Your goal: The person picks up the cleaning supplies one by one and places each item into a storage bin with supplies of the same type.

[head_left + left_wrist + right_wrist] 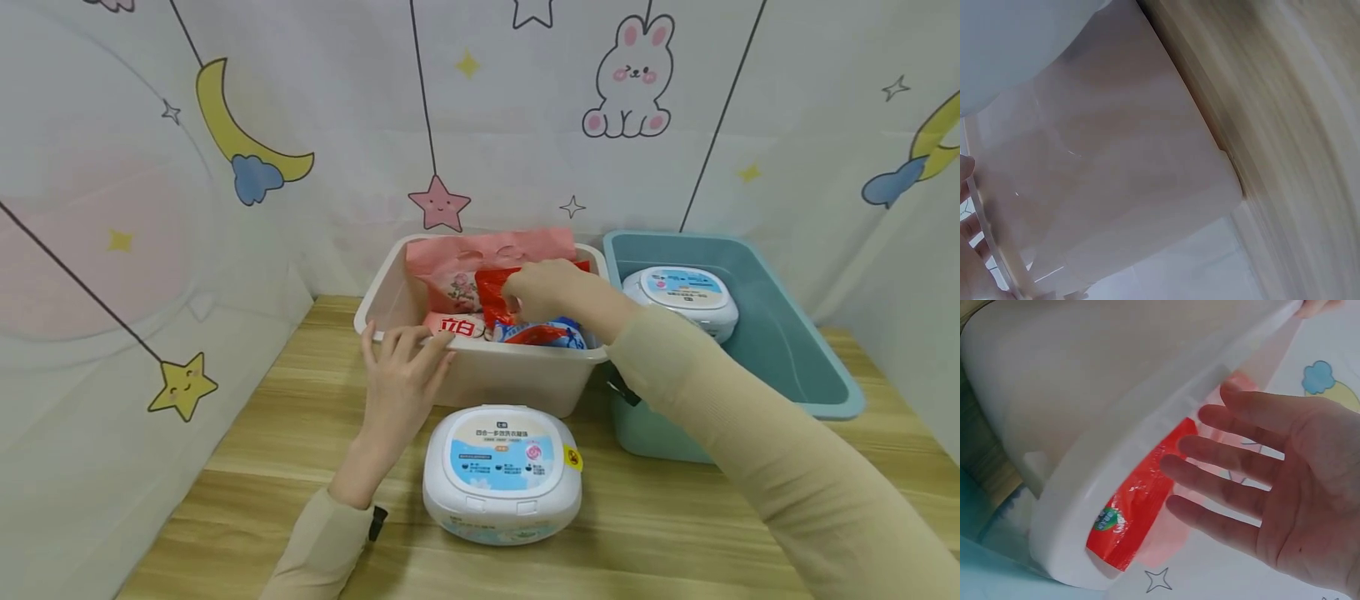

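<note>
My left hand [401, 375] is at the front rim of a whitish plastic bin [517, 375], its fingers hooked over the edge; the left wrist view shows the fingers [971, 228] along that rim. Above the bin's opening, my right hand [551, 287] is over a red plastic packet [491, 296]. In the right wrist view its fingers [1222, 484] are extended and spread beside the red packet, holding nothing. The bin also contains a pink bag [450, 258], a pink-and-white pack [457, 325] with red characters and a blue-and-red packet [547, 333].
A white lidded box [502, 508] with a blue label stands on the wooden table [285, 450] before the bin. To the right, a teal bin [795, 350] holds a similar white box [682, 296]. A cartoon-printed cloth [517, 125] hangs behind.
</note>
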{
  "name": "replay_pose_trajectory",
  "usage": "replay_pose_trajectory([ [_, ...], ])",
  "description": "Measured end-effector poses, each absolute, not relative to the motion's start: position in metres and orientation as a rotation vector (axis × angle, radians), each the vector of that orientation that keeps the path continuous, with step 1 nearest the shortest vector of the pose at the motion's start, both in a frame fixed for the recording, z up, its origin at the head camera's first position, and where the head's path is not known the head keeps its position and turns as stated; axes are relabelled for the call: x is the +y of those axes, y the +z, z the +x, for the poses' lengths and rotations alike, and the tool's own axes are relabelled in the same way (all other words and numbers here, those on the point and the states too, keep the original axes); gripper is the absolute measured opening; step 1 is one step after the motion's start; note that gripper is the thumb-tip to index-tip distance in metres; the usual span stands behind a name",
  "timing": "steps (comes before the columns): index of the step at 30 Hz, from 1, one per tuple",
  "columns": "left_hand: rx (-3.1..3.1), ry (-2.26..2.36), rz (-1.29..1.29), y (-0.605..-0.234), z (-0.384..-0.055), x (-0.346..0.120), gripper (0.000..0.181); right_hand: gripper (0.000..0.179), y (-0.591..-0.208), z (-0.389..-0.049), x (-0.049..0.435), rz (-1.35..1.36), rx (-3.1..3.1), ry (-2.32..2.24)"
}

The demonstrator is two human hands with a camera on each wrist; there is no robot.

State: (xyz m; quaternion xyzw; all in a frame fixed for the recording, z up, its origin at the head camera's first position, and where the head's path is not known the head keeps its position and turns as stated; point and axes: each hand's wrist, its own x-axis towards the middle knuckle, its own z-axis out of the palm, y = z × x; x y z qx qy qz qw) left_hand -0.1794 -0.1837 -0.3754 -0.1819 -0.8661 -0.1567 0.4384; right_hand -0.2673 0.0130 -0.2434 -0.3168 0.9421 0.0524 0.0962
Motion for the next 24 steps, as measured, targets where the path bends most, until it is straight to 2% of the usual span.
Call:
replay_pose_trajectory([
  [13, -2.129, -0.419, -0.454, -0.379, -0.176, -0.190, 0.025, 0.022, -0.228, -0.246, 0.018, -0.915, 2.748, 0.099],
  [24, -2.084, -0.457, -0.488, -0.376, -0.180, -0.187, 0.026, 0.018, -0.230, -0.233, 0.037, -0.943, 2.776, 0.019],
])
